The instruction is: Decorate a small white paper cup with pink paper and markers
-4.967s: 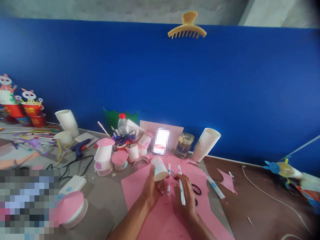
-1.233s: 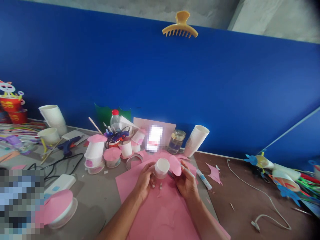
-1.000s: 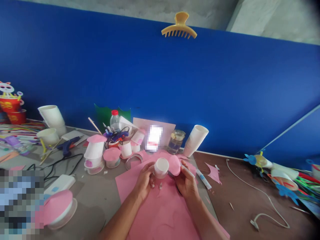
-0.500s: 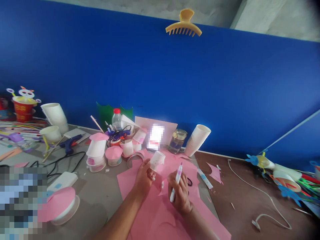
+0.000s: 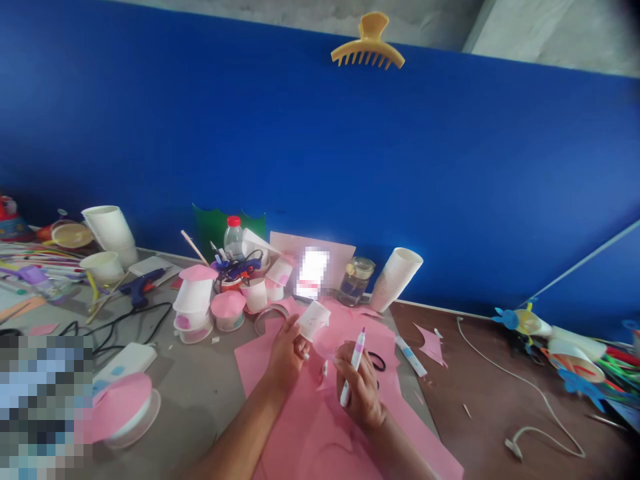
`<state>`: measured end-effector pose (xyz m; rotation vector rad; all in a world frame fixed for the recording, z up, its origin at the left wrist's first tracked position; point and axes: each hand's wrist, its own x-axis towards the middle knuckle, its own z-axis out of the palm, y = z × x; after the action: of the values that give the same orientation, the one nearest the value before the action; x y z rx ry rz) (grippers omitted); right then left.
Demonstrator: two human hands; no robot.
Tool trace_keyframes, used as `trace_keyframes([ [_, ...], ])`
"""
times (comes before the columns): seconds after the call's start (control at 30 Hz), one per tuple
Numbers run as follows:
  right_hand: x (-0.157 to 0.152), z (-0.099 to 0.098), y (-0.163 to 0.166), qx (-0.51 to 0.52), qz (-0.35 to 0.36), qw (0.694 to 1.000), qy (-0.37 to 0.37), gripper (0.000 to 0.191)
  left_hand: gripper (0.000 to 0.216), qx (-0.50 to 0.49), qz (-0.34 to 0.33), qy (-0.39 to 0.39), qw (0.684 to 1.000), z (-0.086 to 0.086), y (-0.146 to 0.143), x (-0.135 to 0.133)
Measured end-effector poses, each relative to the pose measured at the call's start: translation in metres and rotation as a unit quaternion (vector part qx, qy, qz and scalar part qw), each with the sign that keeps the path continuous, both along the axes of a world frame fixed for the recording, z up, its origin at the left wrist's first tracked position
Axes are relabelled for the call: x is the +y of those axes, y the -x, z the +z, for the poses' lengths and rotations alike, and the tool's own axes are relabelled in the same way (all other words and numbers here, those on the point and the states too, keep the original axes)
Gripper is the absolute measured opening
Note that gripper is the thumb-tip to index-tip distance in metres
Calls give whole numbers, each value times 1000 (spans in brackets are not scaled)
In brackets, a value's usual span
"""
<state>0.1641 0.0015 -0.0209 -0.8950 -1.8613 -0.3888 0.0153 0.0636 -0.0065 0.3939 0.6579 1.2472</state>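
Observation:
A small white paper cup [image 5: 314, 320] with faint purple marks is tilted in my left hand [image 5: 291, 352], whose fingers close round its lower left side. Close by on the right, my right hand [image 5: 361, 393] grips a white marker [image 5: 357, 363], its purple tip pointing up and away from the cup. Pink paper sheets [image 5: 310, 433] lie beneath both hands. Black scissor handles [image 5: 379, 362] show just beyond my right hand; the blades are hidden.
Pink-topped paper cups [image 5: 194, 293], a glue gun [image 5: 143, 283] and its cable lie left. A lit phone [image 5: 311, 273], a glass jar [image 5: 356, 280] and stacked cups [image 5: 397, 280] stand behind. A white cord [image 5: 530, 373] crosses the brown right side.
The red decorated cup at the far left has gone from upright to lying on its side. My hands, the cup and the marker have barely moved.

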Motion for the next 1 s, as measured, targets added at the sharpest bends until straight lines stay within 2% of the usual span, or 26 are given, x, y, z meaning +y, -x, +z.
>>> trace_keyframes([
  [0.27, 0, 3, 1, 15, 11, 1000, 5, 37, 61, 89, -46, -62, 993, 10, -3, -11],
  [0.43, 1, 6, 0, 12, -12, 1000, -16, 40, 37, 133, -19, -86, 987, 10, -10, -17],
  [0.5, 3, 5, -1, 15, -24, 999, -18, 41, 36, 129, -60, -91, 986, 8, -10, -18],
  [0.63, 4, 2, 0, 9, -25, 1000, -7, 39, 49, 92, -204, -51, 973, 4, -10, -23],
  [0.7, 3, 4, 2, 1, -13, 1000, 1, 39, 53, 79, -238, -26, 968, 1, -10, -26],
  [0.8, 1, 9, 8, -13, 16, 1000, 20, 39, 56, 55, -274, -32, 960, -2, -11, -28],
  [0.9, -1, 9, 14, -17, 36, 999, 33, 43, 46, 32, -253, -25, 967, -4, -12, -25],
  [1.0, 1, 3, 14, 30, -3, 999, 28, 52, 40, 44, -206, 5, 978, -4, -11, -18],
])
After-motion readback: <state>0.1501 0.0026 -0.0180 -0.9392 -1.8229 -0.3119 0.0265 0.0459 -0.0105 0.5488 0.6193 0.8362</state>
